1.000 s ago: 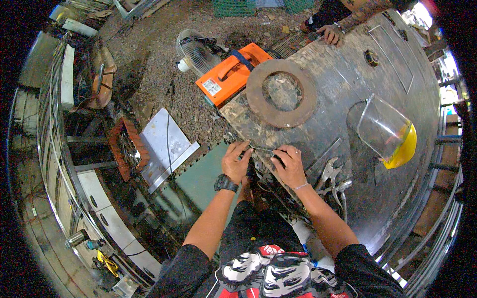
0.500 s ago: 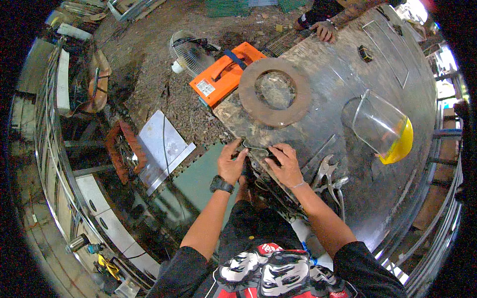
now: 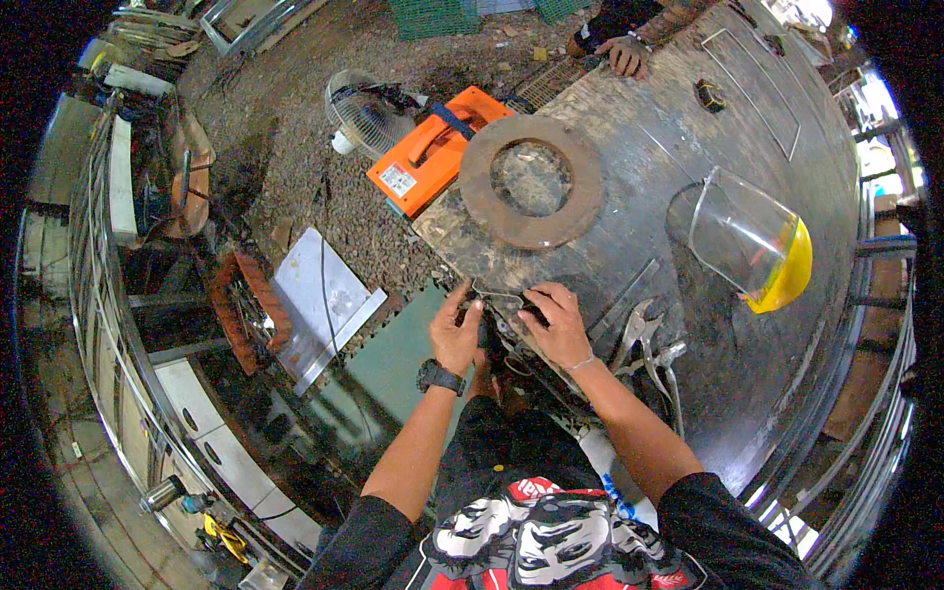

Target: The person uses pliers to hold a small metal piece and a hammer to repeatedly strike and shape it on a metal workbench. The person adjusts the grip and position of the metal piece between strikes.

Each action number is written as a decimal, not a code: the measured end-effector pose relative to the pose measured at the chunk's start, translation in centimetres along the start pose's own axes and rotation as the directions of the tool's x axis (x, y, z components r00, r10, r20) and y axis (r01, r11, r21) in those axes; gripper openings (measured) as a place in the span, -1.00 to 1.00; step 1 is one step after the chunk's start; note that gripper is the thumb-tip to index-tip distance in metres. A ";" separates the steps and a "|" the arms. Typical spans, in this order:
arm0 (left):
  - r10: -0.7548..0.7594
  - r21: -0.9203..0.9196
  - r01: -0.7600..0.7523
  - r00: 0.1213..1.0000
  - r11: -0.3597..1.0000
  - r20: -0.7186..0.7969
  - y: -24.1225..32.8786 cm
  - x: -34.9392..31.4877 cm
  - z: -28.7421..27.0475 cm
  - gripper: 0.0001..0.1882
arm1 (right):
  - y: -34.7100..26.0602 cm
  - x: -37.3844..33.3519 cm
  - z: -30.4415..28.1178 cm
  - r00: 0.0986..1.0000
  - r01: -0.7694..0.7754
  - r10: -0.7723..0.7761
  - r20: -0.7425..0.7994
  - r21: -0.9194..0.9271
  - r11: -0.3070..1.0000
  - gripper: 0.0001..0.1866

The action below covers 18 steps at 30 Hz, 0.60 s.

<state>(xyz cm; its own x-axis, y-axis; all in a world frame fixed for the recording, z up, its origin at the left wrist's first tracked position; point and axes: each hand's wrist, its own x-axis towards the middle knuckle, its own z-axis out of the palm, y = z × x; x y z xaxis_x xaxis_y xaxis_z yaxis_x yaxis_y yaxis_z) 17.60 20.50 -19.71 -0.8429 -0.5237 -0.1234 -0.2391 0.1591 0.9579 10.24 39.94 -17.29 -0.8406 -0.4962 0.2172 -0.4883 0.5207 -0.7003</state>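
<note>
Between my two hands, at the near edge of the wooden table point(image 3: 629, 197), is a thin bent metal rod point(image 3: 498, 293). My left hand point(image 3: 455, 332), wearing a black watch, is closed with thumb and fingers at the rod's left end. My right hand point(image 3: 559, 326), a thin bracelet on its wrist, is closed at the right end; its fingertips partly hide the rod. Just right of my right hand lie metal locking pliers point(image 3: 636, 332) and another metal hand tool point(image 3: 670, 366). A flat metal strip point(image 3: 626, 298) rests beyond them.
A thick rusty ring point(image 3: 580, 216) lies beside an orange machine case point(image 3: 433, 157). To the right is a clear face shield point(image 3: 742, 231) with a yellow top. A tape measure point(image 3: 709, 95) and a wire frame point(image 3: 757, 88) lie farther off. Another person's hand point(image 3: 626, 56) rests on the far edge.
The view has shifted slightly, so the table and the things on it appear a little farther left. Both hands stay on the bent rod with little visible change.
</note>
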 end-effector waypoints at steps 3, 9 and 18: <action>-0.143 -0.175 0.145 0.989 0.974 0.026 0.0 0.1 0.1 -0.55 | -0.2 0.1 0.1 1.000 0.003 -0.003 -0.019 -0.001 1.000 -0.58; 0.008 -0.002 -0.008 1.000 1.000 -0.009 0.2 0.5 -0.2 -0.57 | -0.3 0.0 0.2 0.999 0.005 -0.004 -0.037 0.010 1.000 -0.58; -0.092 0.184 0.074 0.992 0.980 0.089 1.7 1.2 -1.2 -0.59 | -0.4 0.0 0.5 0.998 0.004 -0.004 -0.058 -0.009 1.000 -0.59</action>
<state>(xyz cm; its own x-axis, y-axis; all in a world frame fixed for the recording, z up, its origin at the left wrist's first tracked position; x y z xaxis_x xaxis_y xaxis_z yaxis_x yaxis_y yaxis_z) 16.74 19.15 -17.95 -0.8571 -0.4593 -0.2334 -0.3855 0.2712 0.8819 10.53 39.45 -17.36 -0.8507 -0.4570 0.2595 -0.4936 0.5253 -0.6931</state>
